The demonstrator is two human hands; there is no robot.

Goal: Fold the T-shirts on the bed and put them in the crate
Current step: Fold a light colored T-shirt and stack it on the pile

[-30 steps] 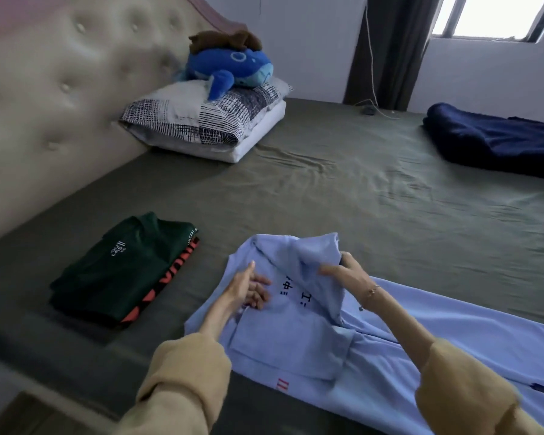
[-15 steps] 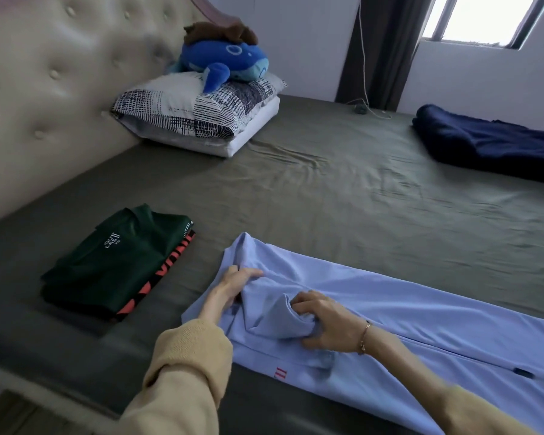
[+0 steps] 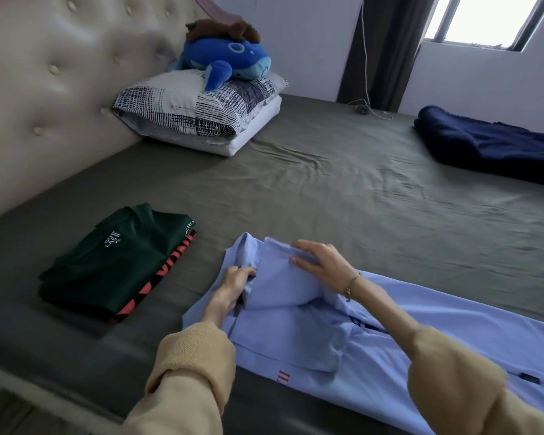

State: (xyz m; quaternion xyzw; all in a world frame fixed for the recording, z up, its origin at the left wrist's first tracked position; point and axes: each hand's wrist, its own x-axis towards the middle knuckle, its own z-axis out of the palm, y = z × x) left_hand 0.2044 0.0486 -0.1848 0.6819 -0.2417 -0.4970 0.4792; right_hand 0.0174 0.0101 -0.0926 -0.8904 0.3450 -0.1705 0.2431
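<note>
1. Light blue T-shirt [image 3: 437, 346]: spread along the near edge of the bed [image 3: 343, 189], its collar end partly folded.
2. Left hand [image 3: 231, 285]: fingers curled, gripping cloth beside the collar.
3. Right hand [image 3: 322, 262]: fingers pinching a raised sleeve fold.
4. Folded dark green T-shirt [image 3: 113, 262]: lies atop a black shirt with red lettering [image 3: 157, 284], left of the blue one.

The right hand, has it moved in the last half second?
Yes. The right hand has gone from the shirt's near fold up toward the far edge of the light blue shirt.
</note>
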